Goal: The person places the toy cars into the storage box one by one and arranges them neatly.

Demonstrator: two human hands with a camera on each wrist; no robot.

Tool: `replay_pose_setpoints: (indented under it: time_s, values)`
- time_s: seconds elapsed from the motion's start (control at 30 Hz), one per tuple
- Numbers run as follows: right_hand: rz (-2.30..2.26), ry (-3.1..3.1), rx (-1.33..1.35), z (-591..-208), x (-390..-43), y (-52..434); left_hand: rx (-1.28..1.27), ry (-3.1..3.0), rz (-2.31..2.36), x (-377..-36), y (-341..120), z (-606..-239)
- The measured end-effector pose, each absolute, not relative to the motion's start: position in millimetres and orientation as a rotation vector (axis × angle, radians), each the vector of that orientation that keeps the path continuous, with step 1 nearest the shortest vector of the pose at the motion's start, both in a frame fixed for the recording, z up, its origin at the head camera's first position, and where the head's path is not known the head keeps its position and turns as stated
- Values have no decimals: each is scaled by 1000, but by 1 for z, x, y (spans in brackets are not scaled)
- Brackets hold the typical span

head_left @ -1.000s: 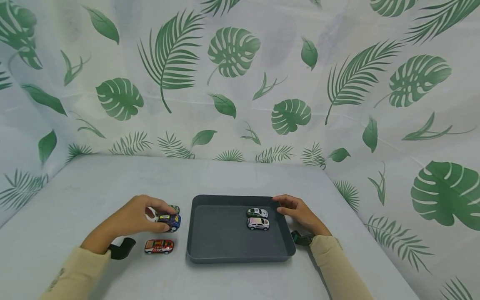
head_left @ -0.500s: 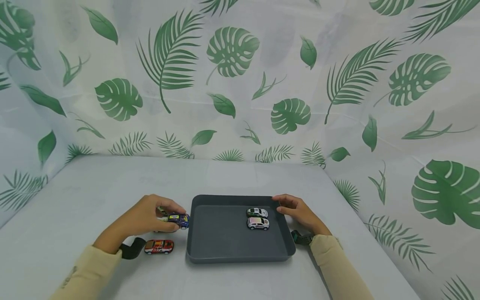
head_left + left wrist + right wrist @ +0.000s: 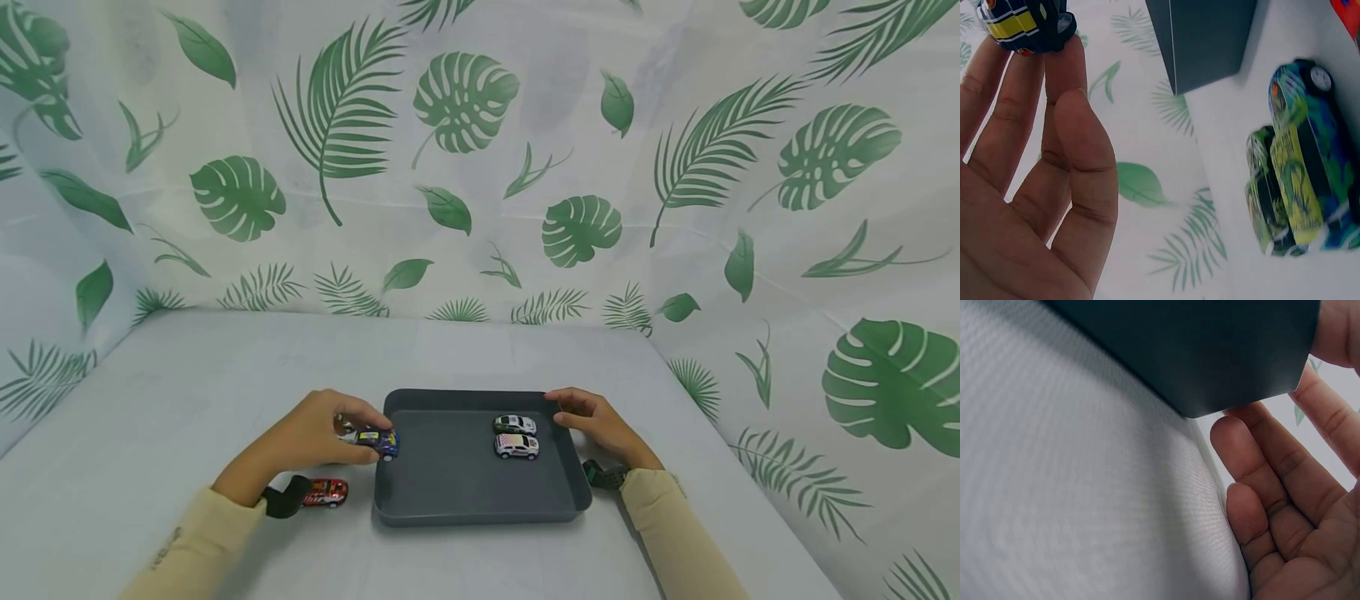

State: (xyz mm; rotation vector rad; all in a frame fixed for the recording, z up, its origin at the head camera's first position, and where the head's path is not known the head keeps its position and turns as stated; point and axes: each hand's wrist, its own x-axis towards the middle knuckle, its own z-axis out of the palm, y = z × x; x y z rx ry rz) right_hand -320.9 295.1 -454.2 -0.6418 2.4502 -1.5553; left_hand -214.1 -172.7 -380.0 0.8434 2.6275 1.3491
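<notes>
My left hand [image 3: 358, 432] pinches a blue toy car with a yellow stripe [image 3: 380, 440] by its fingertips, level with the left rim of a dark grey tray [image 3: 450, 492]. In the left wrist view the blue car [image 3: 1022, 22] sits at the fingertips [image 3: 1060, 69]. A green, yellow and blue car [image 3: 1304, 169] lies on the table beside the tray's corner [image 3: 1204, 37]. My right hand [image 3: 581, 417] holds the tray's far right corner, thumb [image 3: 1335, 331] on the wall and fingers [image 3: 1272, 462] outside. Two cars, a green-white one [image 3: 514, 424] and a white-red one [image 3: 516, 447], stand inside the tray.
A red car [image 3: 327, 492] lies on the pale grey table [image 3: 225, 367] left of the tray, near my left wrist. A leaf-printed cloth [image 3: 465, 167] hangs round the back and both sides of the table.
My left hand has carried the blue car to the right, from the table beside the other cars to the tray's left rim. The right hand and the tray have stayed still.
</notes>
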Motion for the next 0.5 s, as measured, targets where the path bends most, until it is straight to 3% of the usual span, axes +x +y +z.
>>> replay_pose_setpoints:
  time_s: [0.5]
  values:
    - [-1544,2463,-641,-452,-319,293,764,2615,1353,-215,-149,-382]
